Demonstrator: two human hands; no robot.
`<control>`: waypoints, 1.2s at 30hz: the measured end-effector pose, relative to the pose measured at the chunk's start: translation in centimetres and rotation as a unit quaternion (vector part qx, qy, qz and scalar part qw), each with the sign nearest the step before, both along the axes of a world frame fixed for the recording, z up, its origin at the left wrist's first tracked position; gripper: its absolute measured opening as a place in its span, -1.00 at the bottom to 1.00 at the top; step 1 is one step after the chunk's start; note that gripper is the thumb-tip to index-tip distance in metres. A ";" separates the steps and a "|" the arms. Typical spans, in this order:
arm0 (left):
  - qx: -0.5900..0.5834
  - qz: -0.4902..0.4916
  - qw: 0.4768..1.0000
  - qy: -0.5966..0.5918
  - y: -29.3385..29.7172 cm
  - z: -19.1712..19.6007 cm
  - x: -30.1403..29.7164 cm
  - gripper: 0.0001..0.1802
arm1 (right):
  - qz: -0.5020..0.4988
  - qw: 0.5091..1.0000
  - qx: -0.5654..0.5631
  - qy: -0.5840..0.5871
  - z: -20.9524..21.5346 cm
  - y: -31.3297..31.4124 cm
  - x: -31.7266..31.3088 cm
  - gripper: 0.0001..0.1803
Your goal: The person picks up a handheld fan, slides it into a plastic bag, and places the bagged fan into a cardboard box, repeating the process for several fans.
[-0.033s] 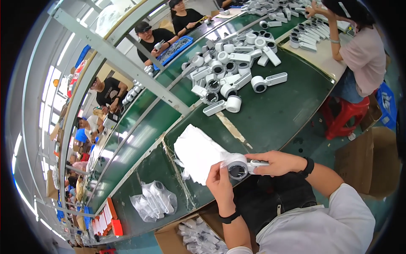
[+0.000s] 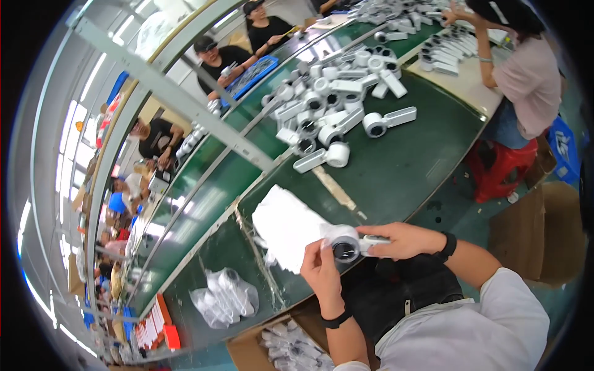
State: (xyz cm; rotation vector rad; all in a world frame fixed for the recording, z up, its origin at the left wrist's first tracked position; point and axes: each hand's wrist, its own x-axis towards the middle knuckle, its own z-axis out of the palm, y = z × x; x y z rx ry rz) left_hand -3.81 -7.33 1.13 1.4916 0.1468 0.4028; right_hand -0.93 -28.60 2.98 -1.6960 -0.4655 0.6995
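Green bench [image 2: 396, 173] | white fan [image 2: 346, 244] gripped between both hands' closed fingers [image 2: 371, 230]

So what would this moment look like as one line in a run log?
left hand: on round head of white handheld device | right hand: holds its handle | white bags: beside, on green table

Clear bagged units [image 2: 224, 298] on bench; brown carton [image 2: 281, 349] w/ bagged units below.
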 end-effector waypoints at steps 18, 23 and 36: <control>0.171 -0.031 0.984 -0.035 -4.0 -1.2 -4.2 -0.85 | -0.263 0.908 0.319 -0.068 -5.7 3.7 0.4 -0.28; -0.181 -0.130 0.974 0.049 -3.5 -2.9 -3.6 -0.51 | -0.245 0.932 0.135 -0.230 -3.3 5.8 -2.3 -0.48; -0.188 0.152 0.968 -0.063 7.2 -0.2 -9.4 -0.58 | -0.128 0.921 0.165 -0.329 -3.5 7.6 -2.3 -0.93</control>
